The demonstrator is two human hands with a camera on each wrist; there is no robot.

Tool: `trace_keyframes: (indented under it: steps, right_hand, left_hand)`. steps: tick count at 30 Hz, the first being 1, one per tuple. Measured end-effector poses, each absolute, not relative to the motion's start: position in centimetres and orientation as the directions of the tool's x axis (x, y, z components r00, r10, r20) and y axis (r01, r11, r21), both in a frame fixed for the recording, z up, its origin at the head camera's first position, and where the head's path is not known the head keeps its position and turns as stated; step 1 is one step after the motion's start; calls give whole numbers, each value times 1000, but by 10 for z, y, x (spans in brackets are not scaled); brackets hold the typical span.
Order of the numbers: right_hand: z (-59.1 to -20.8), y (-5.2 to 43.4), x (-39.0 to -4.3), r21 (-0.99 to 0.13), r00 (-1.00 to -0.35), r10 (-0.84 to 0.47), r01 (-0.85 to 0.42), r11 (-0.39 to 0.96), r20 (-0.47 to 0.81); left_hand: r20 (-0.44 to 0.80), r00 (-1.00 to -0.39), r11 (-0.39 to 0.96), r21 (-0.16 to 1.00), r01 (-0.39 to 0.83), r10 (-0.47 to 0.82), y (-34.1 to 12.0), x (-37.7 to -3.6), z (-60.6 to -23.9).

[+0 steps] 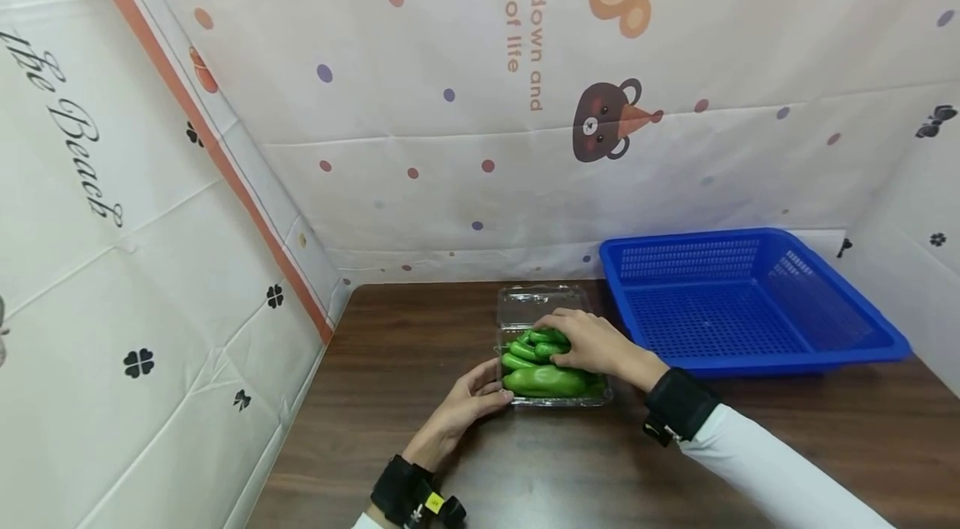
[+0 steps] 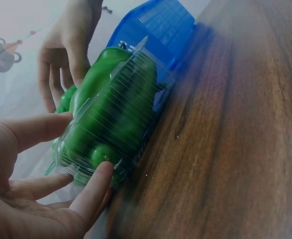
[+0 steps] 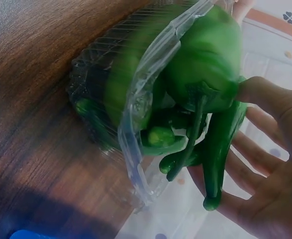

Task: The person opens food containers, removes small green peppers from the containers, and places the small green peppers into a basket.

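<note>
A clear plastic clamshell box (image 1: pixel 517 401) holds several green peppers: a fat, glossy one (image 1: pixel 546 381) along its near side and slimmer ones (image 1: pixel 525 349) behind. Its hinged lid (image 1: pixel 540 306) is folded back. My left hand (image 1: pixel 467 408) touches the box's left end, its thumb and fingers spread around that end. My right hand (image 1: pixel 596 344) lies over the peppers from the right. In the right wrist view, its thumb (image 3: pixel 267 94) is at the fat pepper's stem end, while the fingers reach behind a slim pepper (image 3: pixel 219 154) that sticks out past the box rim.
A blue plastic basket (image 1: pixel 750 362) with mesh walls stands to the right of the box on the brown wooden table (image 1: pixel 420 321). White printed sheets (image 1: pixel 450 129) hang behind and at both sides.
</note>
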State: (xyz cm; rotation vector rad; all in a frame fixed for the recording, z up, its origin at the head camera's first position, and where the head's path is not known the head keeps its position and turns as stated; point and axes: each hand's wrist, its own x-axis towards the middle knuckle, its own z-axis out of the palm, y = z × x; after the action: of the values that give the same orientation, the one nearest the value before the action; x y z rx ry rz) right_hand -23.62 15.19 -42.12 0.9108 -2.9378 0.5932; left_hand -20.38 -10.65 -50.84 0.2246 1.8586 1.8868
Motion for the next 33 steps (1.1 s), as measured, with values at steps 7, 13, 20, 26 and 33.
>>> trace_keyframes:
  steps: [7, 13, 20, 26, 33]
  right_hand:
    - [-414, 151, -234, -338, -839, -517, -542, 769, 168]
    - [-402, 153, -231, -327, -824, -484, -563, 759, 296]
    - [-383, 163, -229, -371, -837, -357, -514, 773, 415]
    - [-371, 182, -233, -413, -859, -263, -453, 790, 439]
    - [-348, 211, -240, -446, -856, -182, -421, 790, 485]
  left_hand:
    - [-220, -874, 38, 973, -226, 434, -106, -203, -508]
    - [-203, -875, 25, 976, -214, 440, -106, -203, -509]
    - [-207, -872, 37, 976, -213, 444, -107, -202, -509]
    - [-212, -869, 45, 976, -214, 448, -107, -203, -508]
    - [-217, -866, 44, 974, -221, 451, -108, -203, -508]
